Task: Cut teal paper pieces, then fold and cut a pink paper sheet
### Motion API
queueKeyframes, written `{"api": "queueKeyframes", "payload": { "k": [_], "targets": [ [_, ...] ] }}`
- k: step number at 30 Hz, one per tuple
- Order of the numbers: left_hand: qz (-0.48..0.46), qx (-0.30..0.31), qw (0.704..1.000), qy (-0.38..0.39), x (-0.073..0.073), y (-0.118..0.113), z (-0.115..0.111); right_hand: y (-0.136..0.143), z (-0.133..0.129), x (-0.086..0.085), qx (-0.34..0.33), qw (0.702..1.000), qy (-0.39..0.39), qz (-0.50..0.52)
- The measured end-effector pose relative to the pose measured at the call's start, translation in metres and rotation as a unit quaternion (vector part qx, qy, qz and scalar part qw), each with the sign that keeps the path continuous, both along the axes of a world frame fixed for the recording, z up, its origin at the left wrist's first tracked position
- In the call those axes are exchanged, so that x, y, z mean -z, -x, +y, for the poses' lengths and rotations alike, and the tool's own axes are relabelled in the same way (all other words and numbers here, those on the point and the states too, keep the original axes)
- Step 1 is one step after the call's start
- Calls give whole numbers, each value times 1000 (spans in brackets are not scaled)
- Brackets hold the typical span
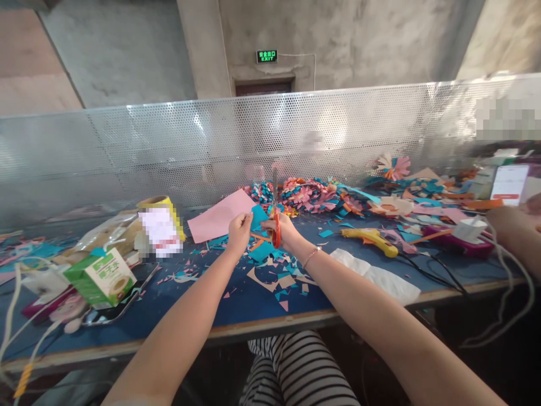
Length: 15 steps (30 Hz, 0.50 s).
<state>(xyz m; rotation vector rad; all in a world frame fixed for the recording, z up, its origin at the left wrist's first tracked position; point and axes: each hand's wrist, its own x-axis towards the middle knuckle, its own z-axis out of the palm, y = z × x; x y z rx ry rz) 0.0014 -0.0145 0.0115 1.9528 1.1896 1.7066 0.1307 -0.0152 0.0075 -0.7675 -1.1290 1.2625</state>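
My right hand [288, 232] holds a pair of scissors [276, 228] by the red handles, with the metal blades pointing up and away from me. Just to the left, my left hand [240, 232] is closed in a pinch at the edge of a piece of blue paper [258, 216], which sits between the two hands. Behind my left hand lies a pink sheet of paper [220, 215]. Cut paper scraps [273, 276] in blue, pink, orange and cream are strewn over the blue table below my hands.
Paper flowers [304, 194] are heaped against a perforated metal screen [270, 129]. On the right lie a yellow glue gun [372, 239] and white plastic [376, 276]. A green box [101, 279] and a yellow roll [175, 220] stand left. Another person's arm [509, 225] reaches in at right.
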Motion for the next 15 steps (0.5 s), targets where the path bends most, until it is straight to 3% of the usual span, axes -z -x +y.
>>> {"api": "queueKeyframes", "payload": {
  "k": [7,12,15],
  "targets": [
    [7,7,1000,1,-1,1,-2,-1,1,2,1,1000,-5,-8],
    [-36,115,988,94,6,1,3,-6,4,4,16,999,-26,-28],
    [-73,129,984,102,8,1,8,-10,8,5,11,997,-46,-53]
  ]
}}
